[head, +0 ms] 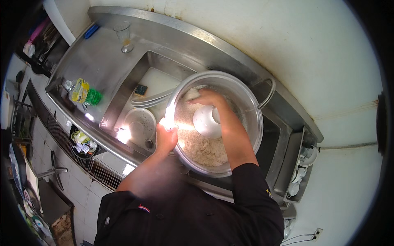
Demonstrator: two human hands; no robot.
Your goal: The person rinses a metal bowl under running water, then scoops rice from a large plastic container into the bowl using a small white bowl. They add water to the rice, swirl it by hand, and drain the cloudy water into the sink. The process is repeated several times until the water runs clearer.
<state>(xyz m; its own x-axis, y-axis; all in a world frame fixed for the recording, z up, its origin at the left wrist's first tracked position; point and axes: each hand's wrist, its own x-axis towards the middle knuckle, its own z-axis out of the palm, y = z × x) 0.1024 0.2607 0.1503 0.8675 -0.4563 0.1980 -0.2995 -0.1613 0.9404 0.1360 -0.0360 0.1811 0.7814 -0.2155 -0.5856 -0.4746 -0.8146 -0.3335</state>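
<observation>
A large two-handled metal pot (257, 129) sits over the sinks in the middle of the view. My left hand (167, 134) grips its left rim. Inside, a pale, wet, lumpy mass that looks like rice (206, 150) lies against the lower wall, around a white, cone-like metal centre piece (204, 123). My right hand (207, 97) reaches into the pot near the far wall, its fingers over a white clump (192, 93). Whether it is a cloth or a scourer, and whether the fingers are closed on it, I cannot tell.
In the left sink lie a sponge (141, 90), a round container (140, 123) and curved metal rims (152, 100). A plastic bottle with green liquid (83, 93) and a drinking glass (123, 35) are on the steel counter (101, 58). A rack of crockery (297, 181) stands right; a waste bin (83, 143) stands below left.
</observation>
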